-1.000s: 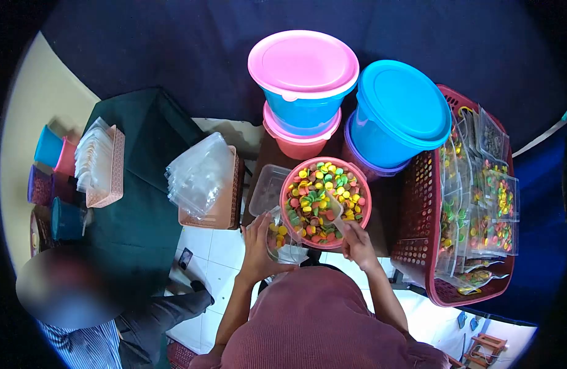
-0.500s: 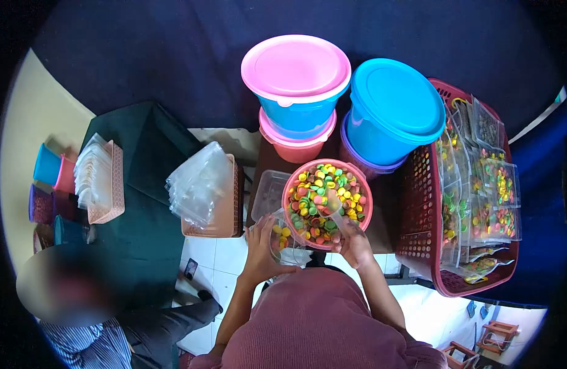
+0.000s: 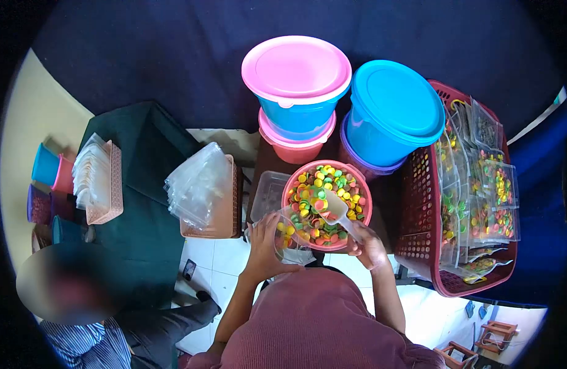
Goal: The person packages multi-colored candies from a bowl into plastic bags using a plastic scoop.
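My right hand (image 3: 370,248) grips the handle of a pale, translucent scoop (image 3: 337,206). Its bowl lies over small round candy-like pieces (image 3: 348,184) in yellow, green, red and brown. They fill a round pink tub (image 3: 370,206) in front of me. At the tub's left front side, my left hand (image 3: 262,257) holds a clear plastic pouch (image 3: 292,253) with some coloured pieces inside. The thumb is at the pouch's lower edge and the fingers are along its left side. Behind the pouch is a clear plastic container (image 3: 269,189), partly covered.
Lidded tubs, pink-topped (image 3: 295,67) and blue-topped (image 3: 399,101), stand stacked behind. On the right, a dark red basket (image 3: 418,215) holds filled pouches (image 3: 495,184). Empty pouches (image 3: 200,184) lie on a brown basket at left. Another person (image 3: 80,338) sits at lower left.
My right hand has shifted right and slightly down, drawing the scoop toward the tub's right side, so more of its bowl shows above the pieces. My left hand and the pouch have barely moved.
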The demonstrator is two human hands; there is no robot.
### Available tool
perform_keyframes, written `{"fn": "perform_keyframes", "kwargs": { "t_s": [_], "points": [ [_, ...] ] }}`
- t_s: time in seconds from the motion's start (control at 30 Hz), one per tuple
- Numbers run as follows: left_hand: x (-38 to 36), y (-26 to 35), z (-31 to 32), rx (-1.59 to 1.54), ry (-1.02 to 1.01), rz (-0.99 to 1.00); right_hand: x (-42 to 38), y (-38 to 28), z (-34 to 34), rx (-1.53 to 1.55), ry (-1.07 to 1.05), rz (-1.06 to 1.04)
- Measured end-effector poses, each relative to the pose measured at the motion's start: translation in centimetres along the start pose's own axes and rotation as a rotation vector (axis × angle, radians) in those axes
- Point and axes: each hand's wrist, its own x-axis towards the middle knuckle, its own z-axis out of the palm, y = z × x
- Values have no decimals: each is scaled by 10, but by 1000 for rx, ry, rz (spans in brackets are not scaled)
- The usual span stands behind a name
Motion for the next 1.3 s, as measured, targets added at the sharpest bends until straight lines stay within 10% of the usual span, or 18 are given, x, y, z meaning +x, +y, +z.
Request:
{"fn": "perform_keyframes", "kwargs": {
  "t_s": [0.27, 0.63, 0.83, 1.3],
  "points": [
    [0, 8, 6, -79, 19, -37, -15, -30, 9, -280, -43, -80],
    [-2, 15, 11, -98, 82, -63, -36, -13, 63, -1528, -162, -646],
    [-2, 10, 10, -90, 71, -36, -49, -12, 79, -1794, -113, -566],
    [4, 1, 3, -77, -23, 31, -53, -15, 68, -1438, -118, -839]
  ]
}}
